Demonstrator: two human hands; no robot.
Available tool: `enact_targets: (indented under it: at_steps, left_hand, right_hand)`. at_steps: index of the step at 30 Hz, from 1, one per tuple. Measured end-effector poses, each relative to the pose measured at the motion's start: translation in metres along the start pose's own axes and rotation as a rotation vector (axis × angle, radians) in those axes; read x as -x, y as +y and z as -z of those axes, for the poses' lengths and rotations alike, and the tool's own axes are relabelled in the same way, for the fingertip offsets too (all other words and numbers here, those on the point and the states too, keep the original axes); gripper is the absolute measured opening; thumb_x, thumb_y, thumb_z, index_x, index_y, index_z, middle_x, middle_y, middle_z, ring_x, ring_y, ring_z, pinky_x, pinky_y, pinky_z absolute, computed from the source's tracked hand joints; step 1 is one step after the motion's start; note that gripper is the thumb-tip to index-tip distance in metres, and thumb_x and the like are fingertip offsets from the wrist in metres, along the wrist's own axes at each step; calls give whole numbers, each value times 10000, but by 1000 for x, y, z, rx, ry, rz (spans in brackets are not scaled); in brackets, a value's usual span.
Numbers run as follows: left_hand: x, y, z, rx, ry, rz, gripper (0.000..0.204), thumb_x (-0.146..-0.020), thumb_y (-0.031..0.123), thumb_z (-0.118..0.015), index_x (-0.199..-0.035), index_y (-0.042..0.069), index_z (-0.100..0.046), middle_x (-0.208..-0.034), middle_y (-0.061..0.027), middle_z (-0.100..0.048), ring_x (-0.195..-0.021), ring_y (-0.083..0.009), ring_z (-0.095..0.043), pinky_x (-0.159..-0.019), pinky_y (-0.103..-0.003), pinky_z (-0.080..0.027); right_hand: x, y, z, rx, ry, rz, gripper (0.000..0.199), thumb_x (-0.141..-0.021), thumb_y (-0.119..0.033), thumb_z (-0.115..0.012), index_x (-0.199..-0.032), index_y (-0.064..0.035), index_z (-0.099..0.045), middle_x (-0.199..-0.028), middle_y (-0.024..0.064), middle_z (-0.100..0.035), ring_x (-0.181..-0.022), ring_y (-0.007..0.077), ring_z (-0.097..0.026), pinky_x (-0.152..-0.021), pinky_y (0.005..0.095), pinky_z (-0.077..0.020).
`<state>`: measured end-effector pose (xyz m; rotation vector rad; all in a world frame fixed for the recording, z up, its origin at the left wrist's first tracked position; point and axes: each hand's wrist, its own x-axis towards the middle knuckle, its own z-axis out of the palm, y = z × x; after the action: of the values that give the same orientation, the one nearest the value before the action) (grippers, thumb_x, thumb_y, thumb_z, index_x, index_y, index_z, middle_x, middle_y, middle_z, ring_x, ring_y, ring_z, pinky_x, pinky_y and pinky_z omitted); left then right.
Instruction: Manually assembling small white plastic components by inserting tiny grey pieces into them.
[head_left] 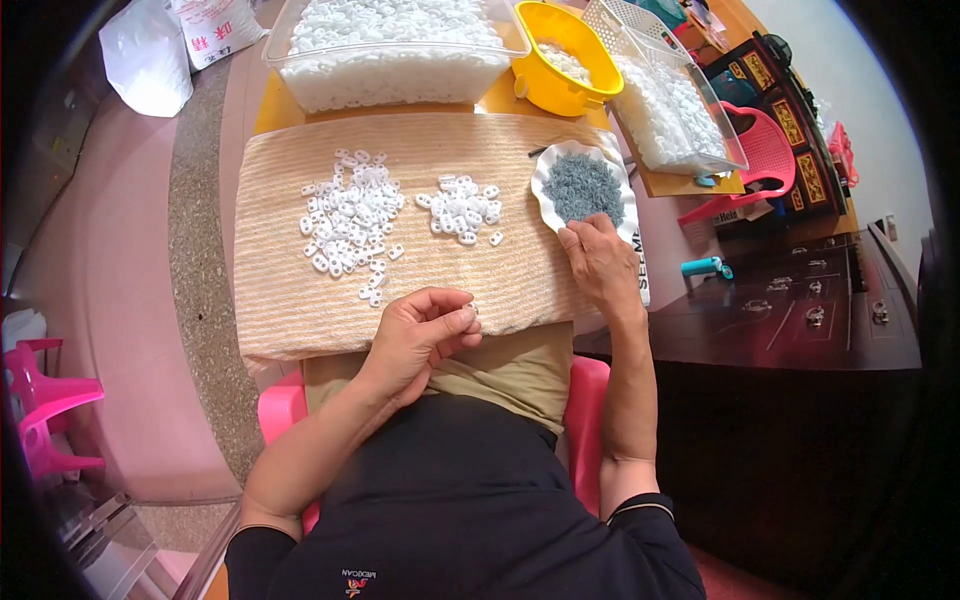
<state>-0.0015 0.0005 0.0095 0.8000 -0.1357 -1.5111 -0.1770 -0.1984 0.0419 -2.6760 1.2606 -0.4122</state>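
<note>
My left hand is closed in a pinch above the front edge of the cloth, thumb against the fingers; a tiny pale bit shows at the fingertips, too small to name. At the right, my right hand reaches over the near rim of a white wavy-edged dish. Its fingers are bent and drawn together, the tips down at the small grey-blue pieces that fill the dish; what they grip is hidden. A large pile of small white two-holed plastic pieces spreads at the left. Between it and the dish sits a smaller white pile.
A striped beige cloth covers the table. Behind it stand a large clear bin of white pieces and a yellow basin. Another clear bin is at the far right. A dark wooden cabinet flanks my right side.
</note>
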Motion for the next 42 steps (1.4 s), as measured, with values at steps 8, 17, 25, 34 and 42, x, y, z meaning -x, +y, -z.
enact_targets:
  at_steps: [8,17,25,34,42]
  left_hand:
    - [0,-1,0,8,-4,-1,158,-872,55,-665,-1013,-2,-625,-877,-76,-661,-760,-144,-646,-716,-262,-564]
    - [1,0,-2,0,0,15,154,-875,51,-659,-1013,-4,-622,-875,-74,-657,-768,-140,-642,-716,-261,-564]
    - [1,-1,-3,-7,1,17,147,-882,46,-648,-1014,-9,-615,-863,-69,-644,-779,-140,-633,-723,-265,-559]
    - [0,-3,-2,-24,4,24,155,-878,52,-652,-1020,10,-606,-868,-68,-642,-765,-149,-640,-710,-267,-563]
    - [0,-4,-2,-26,20,36,161,-871,60,-663,-1015,8,-610,-859,-66,-644,-757,-144,-640,-709,-261,-562]
  right_hand:
    - [0,-3,2,67,-43,42,261,-923,-302,-577,-1001,-71,-670,-973,117,-614,-823,339,-638,-697,428,-504]
    - [-1,-4,7,4,-12,32,308,-908,-312,-600,-1112,-84,-638,-1016,129,-606,-847,351,-633,-719,429,-503]
    - [-4,3,2,67,-97,44,327,-907,-328,-598,-1109,-75,-643,-1022,127,-605,-851,352,-634,-725,425,-505]
    - [0,5,1,18,-5,77,302,-909,-298,-600,-1083,-55,-643,-1028,125,-606,-842,348,-635,-710,426,-507]
    - [-13,-5,2,79,-66,55,273,-937,-293,-553,-1080,-75,-632,-1006,127,-594,-827,353,-628,-696,436,-501]
